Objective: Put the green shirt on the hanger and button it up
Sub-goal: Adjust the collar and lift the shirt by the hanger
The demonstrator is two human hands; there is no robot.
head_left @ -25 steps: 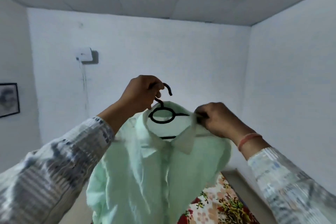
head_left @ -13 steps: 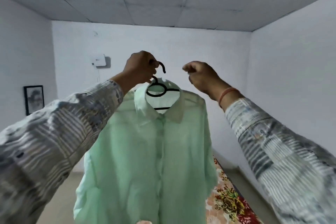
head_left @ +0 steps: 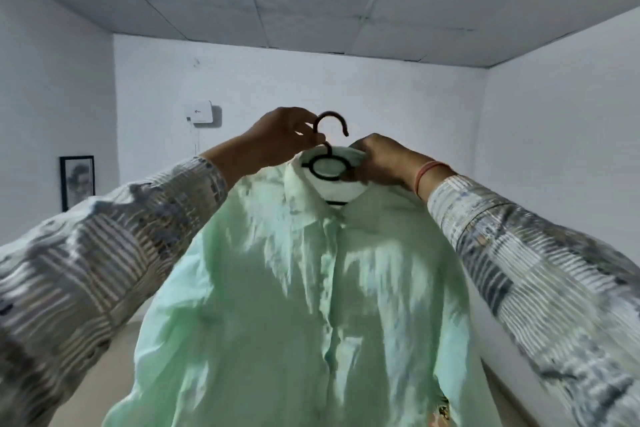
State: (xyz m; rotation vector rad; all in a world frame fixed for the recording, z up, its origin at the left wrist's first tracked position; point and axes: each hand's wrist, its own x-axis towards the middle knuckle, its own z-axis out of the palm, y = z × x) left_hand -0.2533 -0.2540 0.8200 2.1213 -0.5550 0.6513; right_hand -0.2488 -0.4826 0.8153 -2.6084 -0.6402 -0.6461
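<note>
The right hand (head_left: 377, 163), which half a second ago hovers free and loosely curled above the shoulder of the green shirt (head_left: 311, 305), is now back down at the collar, its fingers pinching the right side of the collar band just beside the ring of the black hanger (head_left: 327, 166). The left hand (head_left: 280, 139) keeps its hold, fingers clenched round the stem just under the hook, so the whole garment hangs in the air in front of the person, well clear of the floor and not resting on anything. The shirt sits on the hanger with both shoulders draped, and the front placket runs closed down the middle, though blur hides the individual buttons. This return to the collar looks like a last straightening of the neck, which suggests the hanging and buttoning are nearly finished.
</note>
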